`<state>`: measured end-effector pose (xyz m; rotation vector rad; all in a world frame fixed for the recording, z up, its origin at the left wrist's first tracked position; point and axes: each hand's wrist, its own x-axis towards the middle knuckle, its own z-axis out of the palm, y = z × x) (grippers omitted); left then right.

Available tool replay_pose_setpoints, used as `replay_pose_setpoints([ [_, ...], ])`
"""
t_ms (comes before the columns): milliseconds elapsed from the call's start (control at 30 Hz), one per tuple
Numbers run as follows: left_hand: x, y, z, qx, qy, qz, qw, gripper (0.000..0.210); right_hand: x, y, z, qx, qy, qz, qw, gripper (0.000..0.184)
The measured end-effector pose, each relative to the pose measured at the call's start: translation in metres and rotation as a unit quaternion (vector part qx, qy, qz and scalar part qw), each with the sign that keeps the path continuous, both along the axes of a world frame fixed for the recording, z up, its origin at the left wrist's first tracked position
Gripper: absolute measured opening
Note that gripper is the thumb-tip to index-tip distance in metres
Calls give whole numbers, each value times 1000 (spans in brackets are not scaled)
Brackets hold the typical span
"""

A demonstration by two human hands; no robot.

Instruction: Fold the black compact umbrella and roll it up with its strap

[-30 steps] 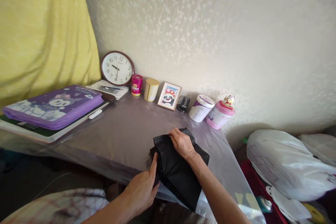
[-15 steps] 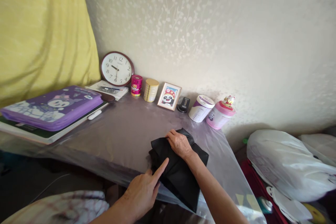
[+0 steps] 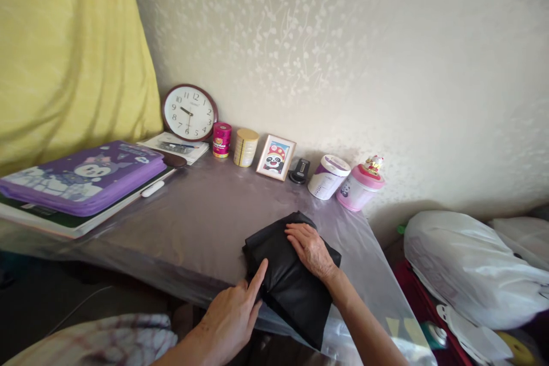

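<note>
Since the black cloth (image 3: 295, 291) looks light and floppy, its edges should suit gripping, the right hand (image 3: 311, 250) resting flat on top, the left hand (image 3: 229, 315) unclear in hold.

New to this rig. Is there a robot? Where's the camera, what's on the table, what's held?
No robot: these are a person's bare hands. The one camera sits on the person's head, looking forward and down, so you see roughly the wearer's view.

On the table, by the wall, from left to right: a clock, magenta tin, yellow-lidded can, framed panda picture, small black object, white tub and pink tub. A purple case lies at left.

The right hand rests on folded black material; the left hand is at its left edge, index finger extended. Its grip is unclear.
</note>
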<state>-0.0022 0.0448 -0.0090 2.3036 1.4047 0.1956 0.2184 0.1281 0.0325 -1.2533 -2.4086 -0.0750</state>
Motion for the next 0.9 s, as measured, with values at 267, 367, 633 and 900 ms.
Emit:
replay_pose_setpoints([
  [267,2,0,4,-11,8,-1,1000,65,41,54,0,-18,41,-203,978,28],
  [367,2,0,4,-11,23,-3,1000,66,43,63,8,-68,107,-204,971,26],
  [633,1,0,6,-5,12,-2,1000,66,33,84,17,-191,115,-230,947,28],
  [900,1,-1,7,-12,15,-3,1000,65,43,89,24,-259,173,-182,933,26],
])
